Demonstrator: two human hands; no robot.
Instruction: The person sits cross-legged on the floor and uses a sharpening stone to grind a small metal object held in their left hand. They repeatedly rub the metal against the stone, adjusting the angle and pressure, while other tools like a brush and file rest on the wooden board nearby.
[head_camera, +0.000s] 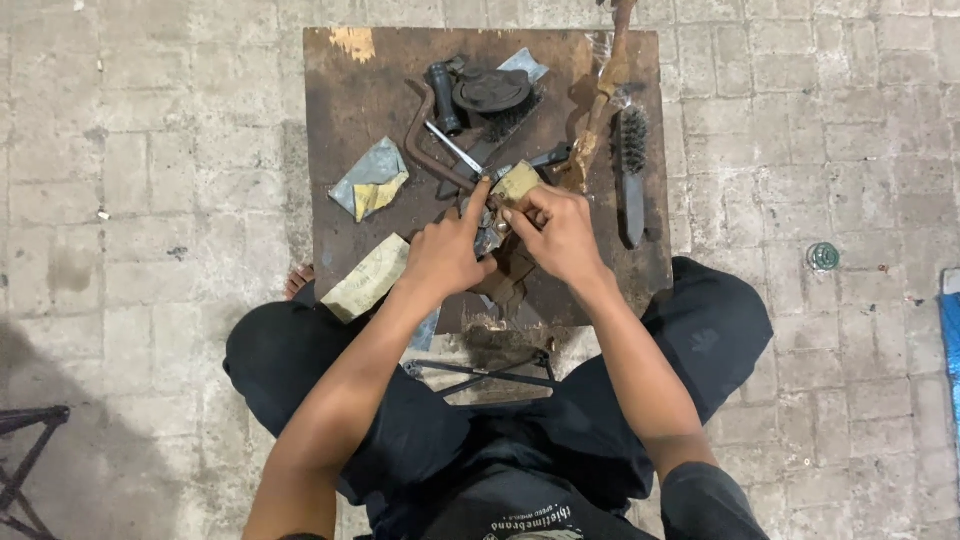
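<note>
Grey paving bricks (150, 150) all round; dark, scuffed wooden work board (330, 110) at centre, viewed from above by a seated person. At board's left: folded sheet of sandpaper, grey and yellow (370, 180); below it a 2nd, tan sheet (367, 277) overhanging the near edge. Toward centre: bent rusty metal rod (425, 150), slim silver tool (452, 147), black cylindrical grip (443, 97), dark round disc (492, 90). Left hand (447, 250) curled, index finger stretched forward and pressing on a small metal part (489, 222) at mid-board; other fingers folded, grasp on the part's underside hidden. Just right, touching: right hand (555, 232) pinched closed on a small tan scrap of sandpaper (517, 183), laid against the same metal part. Part itself mostly covered by both hands, shape not resolvable. Further right: long wooden-handled tool wrapped in clear plastic (600, 100), running from top edge down to the hands; beside it a black wire brush (630, 170) lying lengthwise near the board's right edge. On bricks at far right: small green round object (823, 257), well apart from board.
</note>
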